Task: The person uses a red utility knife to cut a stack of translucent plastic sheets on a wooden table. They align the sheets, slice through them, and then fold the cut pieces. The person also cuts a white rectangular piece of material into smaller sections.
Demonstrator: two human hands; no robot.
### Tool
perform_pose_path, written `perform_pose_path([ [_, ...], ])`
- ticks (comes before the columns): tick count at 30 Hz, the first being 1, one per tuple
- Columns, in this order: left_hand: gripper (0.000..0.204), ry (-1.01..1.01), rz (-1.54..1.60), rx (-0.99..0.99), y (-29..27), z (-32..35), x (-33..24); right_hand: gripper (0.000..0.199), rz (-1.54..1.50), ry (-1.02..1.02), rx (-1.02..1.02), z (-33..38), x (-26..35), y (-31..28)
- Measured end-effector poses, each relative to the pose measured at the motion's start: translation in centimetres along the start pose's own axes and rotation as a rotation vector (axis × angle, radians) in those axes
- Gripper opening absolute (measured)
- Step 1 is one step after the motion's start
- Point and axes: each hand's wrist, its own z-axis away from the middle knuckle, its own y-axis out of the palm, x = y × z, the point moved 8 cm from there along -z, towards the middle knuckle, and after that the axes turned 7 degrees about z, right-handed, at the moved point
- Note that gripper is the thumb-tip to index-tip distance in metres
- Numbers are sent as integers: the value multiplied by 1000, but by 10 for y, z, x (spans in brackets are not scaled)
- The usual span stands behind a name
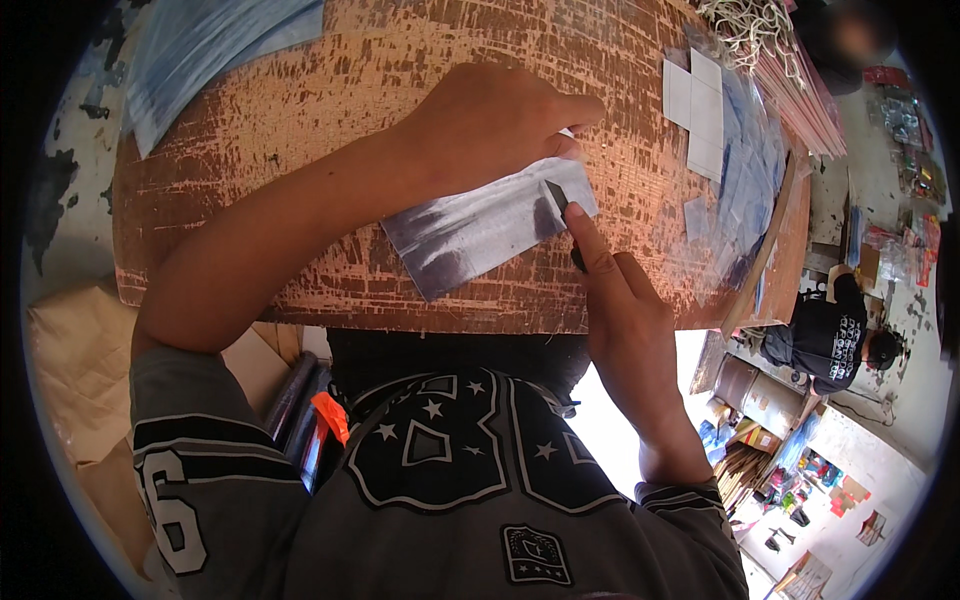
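Note:
A shiny silver-grey rectangular sheet point(470, 235) with dark smudges lies slantwise near the front edge of the worn brown table point(350, 70). My left hand point(500, 125) reaches across its far side, fingers curled. Between thumb and index finger a white edge shows, seemingly the sheet's far right corner; the palm hides the rest. In my right hand point(625, 290) is a short dark knife point(558, 196), index finger stretched along it. Its blade lies over the sheet's right end, and most of its handle is hidden in the grip.
Bluish plastic sheets point(225, 50) lie at the far left. White rectangular pieces point(705, 110) and more clear bluish plastic point(745, 170) are on the right, below white cords point(750, 35) and pink strips point(805, 100). Another person point(830, 325) is off to the right, beyond the table.

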Motion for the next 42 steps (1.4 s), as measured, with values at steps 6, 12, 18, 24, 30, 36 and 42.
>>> perform_pose_path([
  [6,24,-1,6,-11,-1,0,-1,69,12,-2,4,0,0,-1],
  [12,22,18,0,-34,-2,1,-2,75,18,-40,-33,0,0,-3],
  [18,22,8,-4,-7,-1,0,-1,70,15,-7,12,1,2,-3],
  [24,25,10,-7,-15,-1,1,-2,71,25,-19,11,1,2,-2],
  [30,26,9,-20,-3,-1,0,-2,90,30,-73,-39,1,1,0],
  [36,26,0,-32,1,-1,0,-2,85,39,-40,9,2,2,0],
  [42,24,13,-25,-14,-2,1,-2,71,42,-8,4,0,4,-5],
])
